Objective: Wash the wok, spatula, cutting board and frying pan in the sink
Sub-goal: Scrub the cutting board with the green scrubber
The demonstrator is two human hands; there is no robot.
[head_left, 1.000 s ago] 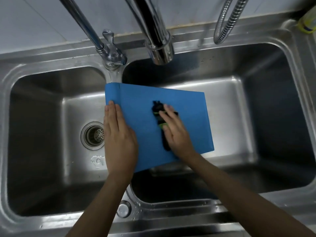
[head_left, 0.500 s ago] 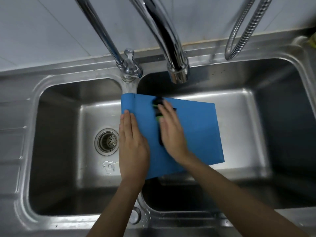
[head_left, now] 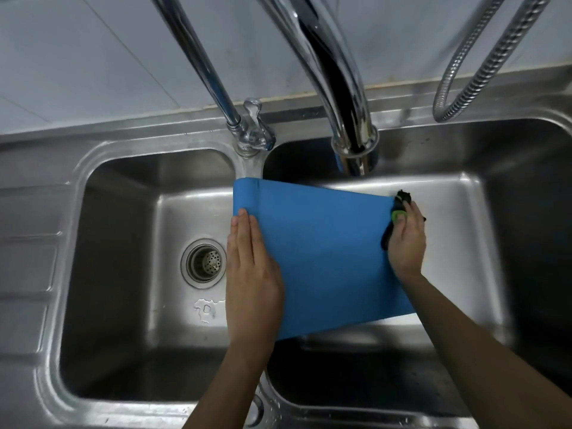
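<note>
Cutting board point(head_left: 322, 258) spans between both hands (sponge point(head_left: 399, 209) rightward).

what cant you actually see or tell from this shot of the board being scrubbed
- Head view: the cutting board hides its own underside and the divider it lies across.
- The scrubber is mostly covered by the right hand; its shape is unclear.
- Both faucet tops are cut off by the top edge.
- The left hand covers the board's left edge.
- No wok, spatula or pan in frame.
</note>
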